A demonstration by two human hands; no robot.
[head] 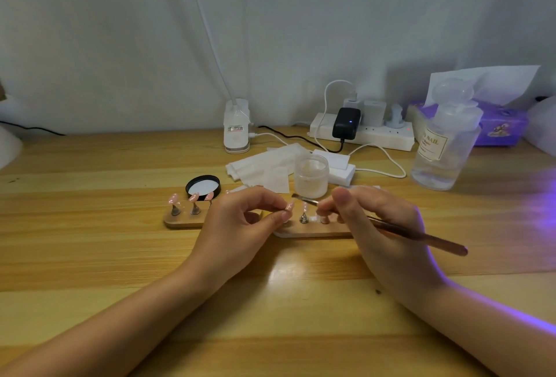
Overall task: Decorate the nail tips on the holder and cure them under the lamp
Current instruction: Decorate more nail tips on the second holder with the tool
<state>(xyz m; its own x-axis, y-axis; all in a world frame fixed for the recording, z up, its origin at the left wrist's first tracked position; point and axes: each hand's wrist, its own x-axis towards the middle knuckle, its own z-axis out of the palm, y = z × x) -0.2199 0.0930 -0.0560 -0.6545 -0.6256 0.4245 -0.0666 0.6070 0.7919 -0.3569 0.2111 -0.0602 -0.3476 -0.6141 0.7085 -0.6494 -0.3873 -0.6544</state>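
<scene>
Pinching a pink nail tip (289,207) w/ my left hand (240,226), thumb and forefinger closed on it just above the wooden holder (313,230). Tip's long axis runs roughly up-down, pointed end up and leaning a bit right, toward the brush (379,222).

My right hand (382,229) grips the brush, fingers curled round the shaft near its front. Brush lies almost level, long axis left-right: bristles point left and slightly away from me, close to the held tip; the copper-coloured handle end sticks out to the right past my hand.

Holder sits on the wooden table (120,256), long axis left-right, right in front of me, middle part hidden by my hands. Three pink tips on small stands (192,206) at its left end, all tilted. Between my hands a metal stand (304,218) w/ what looks like another tip on it, too blurred to be sure.

Behind the holder: frosted jar (311,176), open, its black lid (203,186) lying inside-up to the left. White wipes (261,166) behind those. Further back a clip lamp base (237,127), a power strip (361,133) w/ plugs, and a clear bottle (445,142) at right. Purple light falls on the table's right side.
</scene>
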